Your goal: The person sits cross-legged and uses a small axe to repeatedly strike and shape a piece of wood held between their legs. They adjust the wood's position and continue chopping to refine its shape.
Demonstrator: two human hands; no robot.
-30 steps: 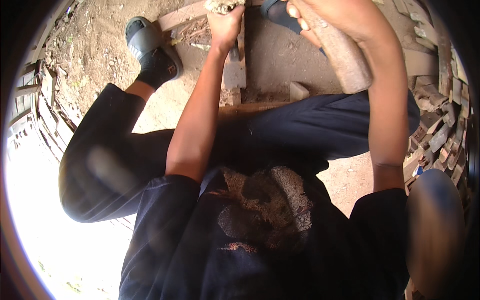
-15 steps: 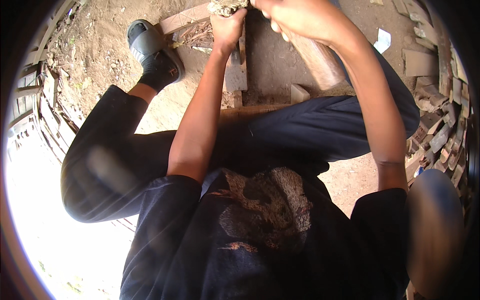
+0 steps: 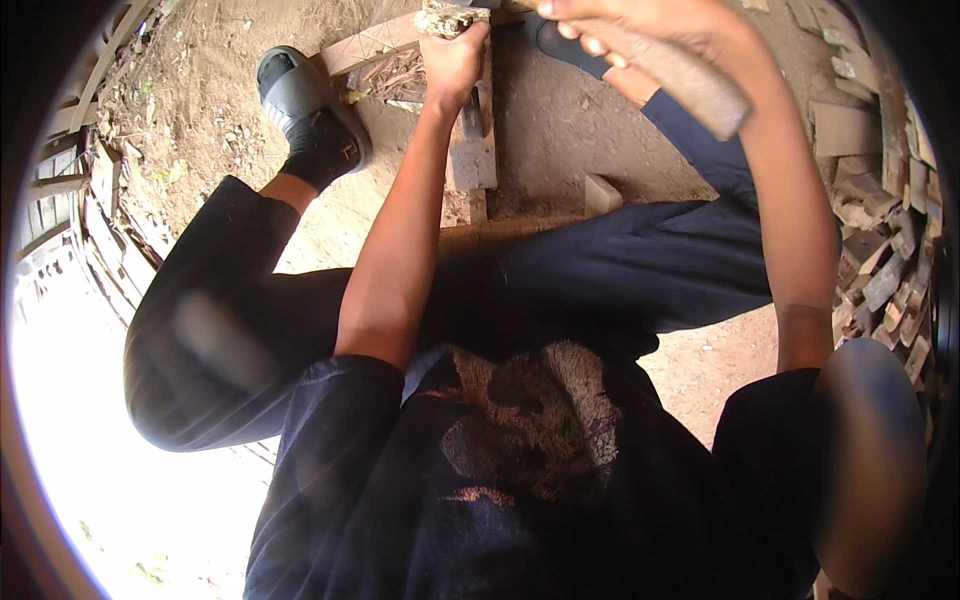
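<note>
My left hand (image 3: pixel 456 62) is closed around something topped by a rough, pale, splintered head (image 3: pixel 452 20), above an upright wooden piece (image 3: pixel 473 165) with a dark narrow part beside my wrist. My right hand (image 3: pixel 655 25), at the top right, has its fingers wrapped around a thick wooden stick (image 3: pixel 685 80), which slants down to the right across my forearm’s inner side. The far end of what my left hand grips is hidden.
A plank (image 3: pixel 365 45) lies across the dirt floor (image 3: pixel 180 120) near my sandalled foot (image 3: pixel 300 100), with shavings beside it. A small wood block (image 3: pixel 600 197) sits beyond my bent leg (image 3: pixel 600 260). Stacked wood scraps (image 3: pixel 880 280) line the right side.
From half a second ago, my right hand and the stick have shifted right and the stick’s lower end has risen. My left hand stays in about the same place.
</note>
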